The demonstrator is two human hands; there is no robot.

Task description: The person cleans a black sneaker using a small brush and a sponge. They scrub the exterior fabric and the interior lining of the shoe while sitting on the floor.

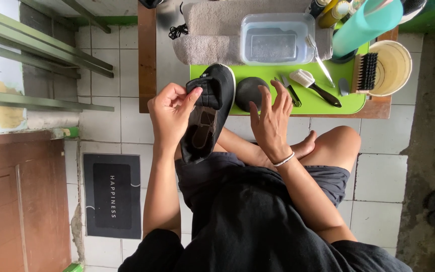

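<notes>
A: The left hand (169, 112) has its fingers (193, 95) pinched on the upper edge of a black shoe (208, 113), holding it sole-side toward the desk's near edge, above the person's lap. The right hand (270, 121) is spread wide and holds nothing; it hovers just right of the shoe, in front of a dark round object (250, 91) on the green mat (298, 103).

B: How should the person handle it well?

A: Probably by gripping more of the shoe than that thin pinch, so it does not twist, and by bringing the free hand in to steady the heel or the opening.

B: What lies farther out?

A: A white-bristled brush (314, 85) with a dark handle, a clear tub of water (277, 39) on a grey towel (212, 30), and a cream bucket (393, 68) with a black brush (367, 71) at its rim.

B: Anything unclear?

A: The shoe's inside is too dark to read, the round object's kind cannot be told, and the bottles and the teal cylinder (366, 22) at the far edge are cut off.
</notes>
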